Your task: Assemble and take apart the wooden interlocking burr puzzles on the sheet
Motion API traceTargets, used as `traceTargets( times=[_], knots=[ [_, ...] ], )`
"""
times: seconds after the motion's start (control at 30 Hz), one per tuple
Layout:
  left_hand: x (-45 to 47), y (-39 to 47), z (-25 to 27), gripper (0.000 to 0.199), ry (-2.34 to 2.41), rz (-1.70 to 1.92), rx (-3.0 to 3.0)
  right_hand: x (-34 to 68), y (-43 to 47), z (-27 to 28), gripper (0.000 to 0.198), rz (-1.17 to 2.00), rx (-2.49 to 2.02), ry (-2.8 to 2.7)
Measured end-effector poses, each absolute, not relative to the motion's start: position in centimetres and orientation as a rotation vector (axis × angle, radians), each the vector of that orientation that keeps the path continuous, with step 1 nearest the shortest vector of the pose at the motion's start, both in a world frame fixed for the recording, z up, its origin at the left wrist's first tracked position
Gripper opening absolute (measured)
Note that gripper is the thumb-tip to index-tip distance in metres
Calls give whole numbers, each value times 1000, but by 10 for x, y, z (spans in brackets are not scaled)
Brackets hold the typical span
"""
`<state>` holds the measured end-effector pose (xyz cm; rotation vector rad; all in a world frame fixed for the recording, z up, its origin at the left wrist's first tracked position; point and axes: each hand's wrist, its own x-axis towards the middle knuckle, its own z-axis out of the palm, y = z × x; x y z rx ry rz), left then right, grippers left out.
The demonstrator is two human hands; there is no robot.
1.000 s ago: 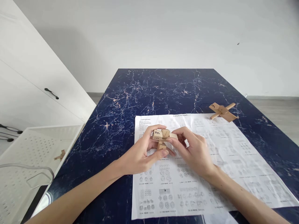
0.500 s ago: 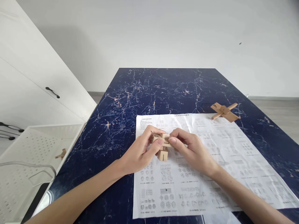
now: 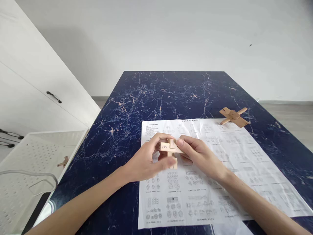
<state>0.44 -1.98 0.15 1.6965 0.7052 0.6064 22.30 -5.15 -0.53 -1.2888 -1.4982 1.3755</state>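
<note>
Over the printed sheet, both my hands grip a pale wooden interlocking puzzle (image 3: 164, 146) with a dark "3" marked on one block. My left hand (image 3: 145, 160) closes on its left side, thumb laid across the lower block and fingers behind. My right hand (image 3: 201, 153) pinches the right end, thumb on top and fingers beneath. The pieces cross one another, and one block points down toward me. My fingers hide part of the back and the right end.
The creased instruction sheet (image 3: 156, 225) covers the near right of the dark blue marbled table (image 3: 151, 94). A cross-shaped wooden puzzle (image 3: 234, 117) rests at its top right corner. A white perforated basket (image 3: 17, 182) stands at left, with a small wooden piece (image 3: 63, 162) in it, below a white cabinet (image 3: 29, 65).
The wooden puzzle has turned, so its "3" now shows more clearly. My left thumb has moved down onto the lower block, and my right thumb has come up onto the top.
</note>
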Motion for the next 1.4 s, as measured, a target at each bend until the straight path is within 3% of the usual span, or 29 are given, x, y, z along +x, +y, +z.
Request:
traceTargets(
  times=[0.1,0.2,0.4,0.77,0.93,1.4],
  knots=[
    [6,-20,3,76,697,587,1679,223,-52,-3,59,1425,-1274,-1421],
    [8,-17,4,68,753,656,1635,225,-53,-4,57,1355,-1240,-1404],
    [5,-5,0,56,771,851,1426,228,-53,-12,33,1065,-1230,-1450],
    [7,-13,0,54,676,710,1489,223,-58,-9,31,767,-1255,-1834],
    [5,-11,-2,63,677,723,1540,223,-60,-7,35,728,-1244,-1858],
    [7,-14,3,60,723,752,1561,220,-60,-15,25,512,-1209,-1887]
  ],
)
